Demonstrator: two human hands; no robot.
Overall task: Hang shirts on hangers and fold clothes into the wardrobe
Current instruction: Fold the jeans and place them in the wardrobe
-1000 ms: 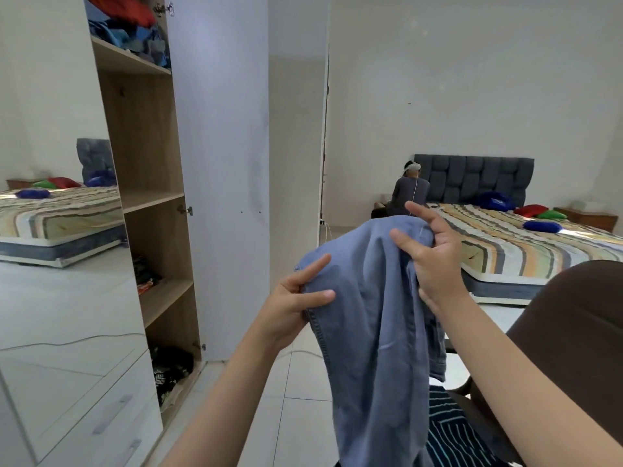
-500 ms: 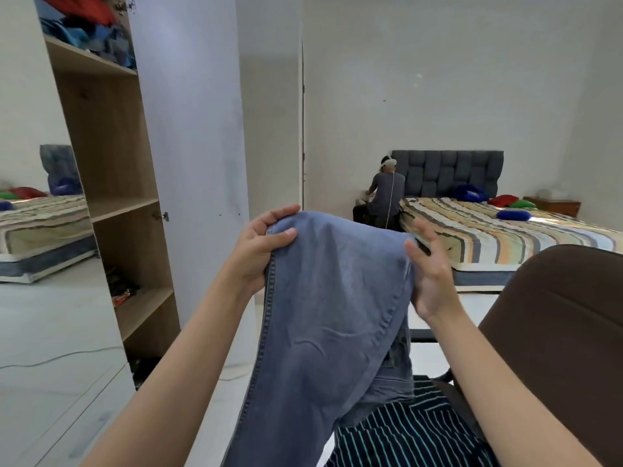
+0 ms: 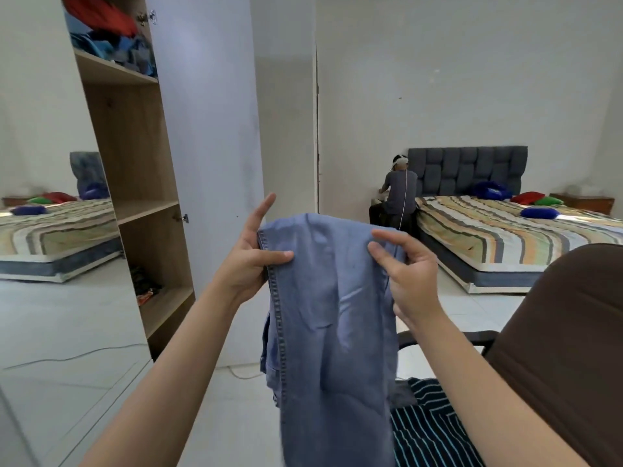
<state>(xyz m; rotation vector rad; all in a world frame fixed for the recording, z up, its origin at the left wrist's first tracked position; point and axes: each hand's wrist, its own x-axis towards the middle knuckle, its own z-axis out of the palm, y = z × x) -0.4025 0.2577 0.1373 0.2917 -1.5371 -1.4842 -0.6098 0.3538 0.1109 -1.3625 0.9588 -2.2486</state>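
Note:
A pair of blue jeans (image 3: pixel 332 318) hangs folded lengthwise in front of me, held up at chest height. My left hand (image 3: pixel 249 261) pinches its stitched left edge between thumb and fingers, the index finger pointing up. At the top right edge, my right hand (image 3: pixel 404 274) pinches the cloth with curled fingers. The open wardrobe (image 3: pixel 135 183) stands to the left with wooden shelves. Its top shelf carries a pile of red and blue clothes (image 3: pixel 111 38).
The white wardrobe door (image 3: pixel 209 146) stands open just behind the jeans. A brown chair back (image 3: pixel 566 348) is at the right, with a dark striped garment (image 3: pixel 428 429) below it. A striped bed (image 3: pixel 512 234) and a seated person (image 3: pixel 397 193) are farther back. A mirror (image 3: pixel 50 230) is at the left.
The jeans went from bunched to spread flat between my hands. My left hand moved up to the top left edge, and the view shifted a little to the right.

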